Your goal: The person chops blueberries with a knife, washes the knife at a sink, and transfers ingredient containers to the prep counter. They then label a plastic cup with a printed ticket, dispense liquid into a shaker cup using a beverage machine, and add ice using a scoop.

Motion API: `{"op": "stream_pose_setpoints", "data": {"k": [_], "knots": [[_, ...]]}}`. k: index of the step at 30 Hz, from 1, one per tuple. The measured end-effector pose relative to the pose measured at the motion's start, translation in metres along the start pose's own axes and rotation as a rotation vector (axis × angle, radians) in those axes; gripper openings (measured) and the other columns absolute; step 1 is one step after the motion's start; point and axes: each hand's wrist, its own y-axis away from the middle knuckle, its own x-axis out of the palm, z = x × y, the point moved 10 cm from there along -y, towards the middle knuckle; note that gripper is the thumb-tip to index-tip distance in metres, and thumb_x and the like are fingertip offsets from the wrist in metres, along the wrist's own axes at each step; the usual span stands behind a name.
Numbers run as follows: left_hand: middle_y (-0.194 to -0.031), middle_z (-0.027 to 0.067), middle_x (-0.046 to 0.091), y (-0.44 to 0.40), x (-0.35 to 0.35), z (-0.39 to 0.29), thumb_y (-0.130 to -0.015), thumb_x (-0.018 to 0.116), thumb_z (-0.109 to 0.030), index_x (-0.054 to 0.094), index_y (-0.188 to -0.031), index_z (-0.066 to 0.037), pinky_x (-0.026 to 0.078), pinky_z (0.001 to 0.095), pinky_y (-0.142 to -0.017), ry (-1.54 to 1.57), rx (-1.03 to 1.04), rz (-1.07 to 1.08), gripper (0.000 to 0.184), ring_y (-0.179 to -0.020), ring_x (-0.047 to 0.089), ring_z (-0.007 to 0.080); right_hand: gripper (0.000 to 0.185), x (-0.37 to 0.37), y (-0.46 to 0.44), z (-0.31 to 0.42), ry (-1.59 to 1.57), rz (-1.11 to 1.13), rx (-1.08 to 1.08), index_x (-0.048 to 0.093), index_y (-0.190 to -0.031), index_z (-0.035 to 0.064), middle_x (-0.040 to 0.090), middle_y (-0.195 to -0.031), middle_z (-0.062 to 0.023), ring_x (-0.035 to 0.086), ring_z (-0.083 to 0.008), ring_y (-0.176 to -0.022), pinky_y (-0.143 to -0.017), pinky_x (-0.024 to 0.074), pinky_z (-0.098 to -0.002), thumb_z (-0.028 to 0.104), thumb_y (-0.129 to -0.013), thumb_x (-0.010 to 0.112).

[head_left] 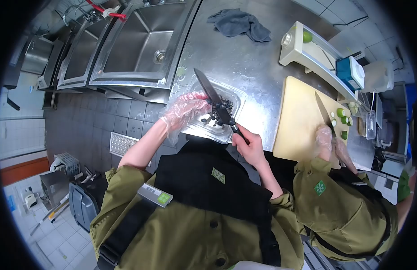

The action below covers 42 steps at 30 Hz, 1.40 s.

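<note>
My right hand (250, 145) is bare and closed around the black handle of a kitchen knife (211, 94). The blade slants up and left across a clear plastic container (239, 96), with small dark pieces stuck along it. More chopped black pieces (225, 104) lie in the container, and some of them are hidden under the blade. My left hand (189, 108) wears a loose clear plastic glove. Its fingers reach out to the blade's left side, over the container's left edge; their tips are partly covered, and contact with the blade is unclear.
Beside me on the right, a co-worker's gloved hands (324, 140) are at a cutting board (295, 103) with another knife (324, 109) and cut green vegetables (341, 112). A grey cloth (240, 24) lies on the steel counter. Sinks (141, 42) adjoin at the left.
</note>
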Motion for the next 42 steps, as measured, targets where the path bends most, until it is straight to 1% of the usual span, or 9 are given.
{"op": "stream_pose_setpoints", "data": {"k": [8,11,15,24,27,30,33,41,42], "knots": [[-0.083,0.0104,0.059,-0.007,0.009,-0.010,-0.074,0.059,0.000,0.055,-0.089,0.002,0.049,0.0244,-0.068,-0.003,-0.111,0.113,0.016,-0.075,0.060,0.0187,0.032,0.010,-0.004,0.005,0.009,-0.071,0.007,0.049,-0.111,-0.0039,0.054,-0.058,-0.0032,0.046,-0.0066,-0.046,-0.046,0.0382,-0.0206,0.008,-0.081,0.052],[-0.080,0.0102,0.060,-0.005,0.027,-0.013,-0.072,0.061,0.001,0.056,-0.087,0.002,0.048,0.0247,-0.068,-0.415,-0.146,0.287,0.016,-0.075,0.059,0.0176,0.032,0.021,-0.008,0.010,0.042,-0.121,-0.041,0.049,-0.110,-0.0054,0.054,-0.058,-0.0041,0.049,-0.0084,-0.050,-0.050,0.0408,-0.0218,0.007,-0.081,0.052],[-0.077,0.0089,0.060,-0.008,0.030,-0.013,-0.070,0.064,-0.003,0.056,-0.087,0.002,0.046,0.0252,-0.068,-0.429,-0.175,0.355,0.019,-0.073,0.058,0.0146,0.033,0.025,-0.007,0.019,0.124,-0.193,-0.052,0.049,-0.109,-0.0062,0.055,-0.058,-0.0046,0.050,-0.0088,-0.051,-0.052,0.0414,-0.0218,0.008,-0.080,0.053],[-0.093,0.0110,0.058,-0.026,0.007,-0.011,-0.075,0.060,-0.003,0.054,-0.097,0.003,0.047,0.0259,-0.079,-0.082,-0.095,0.262,0.024,-0.085,0.058,0.0188,0.032,0.027,0.003,0.018,0.177,-0.408,-0.022,0.050,-0.108,-0.0058,0.056,-0.058,-0.0062,0.053,-0.0091,-0.052,-0.052,0.0426,-0.0218,0.004,-0.078,0.055],[-0.094,0.0112,0.058,-0.029,0.005,-0.008,-0.076,0.060,-0.004,0.054,-0.097,0.004,0.047,0.0263,-0.080,-0.034,-0.046,0.272,0.023,-0.087,0.057,0.0195,0.035,0.030,0.001,0.022,0.226,-0.388,-0.106,0.047,-0.114,-0.0023,0.052,-0.057,0.0000,0.040,-0.0023,-0.041,-0.038,0.0319,-0.0177,0.005,-0.081,0.049],[-0.092,0.0111,0.058,-0.031,0.002,-0.008,-0.075,0.060,-0.003,0.054,-0.095,0.004,0.047,0.0257,-0.079,-0.011,-0.019,0.246,0.022,-0.086,0.057,0.0186,0.035,0.030,0.000,0.026,0.277,-0.377,-0.094,0.047,-0.113,-0.0038,0.055,-0.059,-0.0022,0.047,-0.0046,-0.045,-0.042,0.0374,-0.0193,0.004,-0.080,0.050],[-0.089,0.0109,0.059,-0.028,0.005,-0.008,-0.074,0.060,-0.003,0.055,-0.092,0.004,0.047,0.0243,-0.077,0.056,-0.065,0.225,0.020,-0.083,0.058,0.0165,0.032,0.029,-0.002,0.038,0.381,-0.391,-0.167,0.050,-0.106,-0.0079,0.058,-0.066,-0.0153,0.059,-0.0182,-0.058,-0.055,0.0447,-0.0261,0.002,-0.076,0.056],[-0.091,0.0112,0.059,-0.018,0.010,-0.013,-0.076,0.057,0.000,0.056,-0.094,0.002,0.048,0.0254,-0.076,0.126,-0.073,0.235,0.019,-0.084,0.058,0.0169,0.033,0.036,-0.017,0.049,0.482,-0.396,-0.296,0.049,-0.106,-0.0083,0.059,-0.075,-0.0204,0.061,-0.0258,-0.065,-0.059,0.0457,-0.0284,0.002,-0.076,0.056],[-0.091,0.0112,0.059,-0.019,0.010,-0.023,-0.076,0.055,-0.001,0.056,-0.094,0.001,0.048,0.0264,-0.075,-0.211,0.045,0.259,0.017,-0.083,0.059,0.0179,0.033,0.035,-0.016,0.051,0.503,-0.395,-0.315,0.049,-0.106,-0.0084,0.059,-0.074,-0.0198,0.061,-0.0245,-0.064,-0.058,0.0457,-0.0281,0.002,-0.076,0.056]]}}
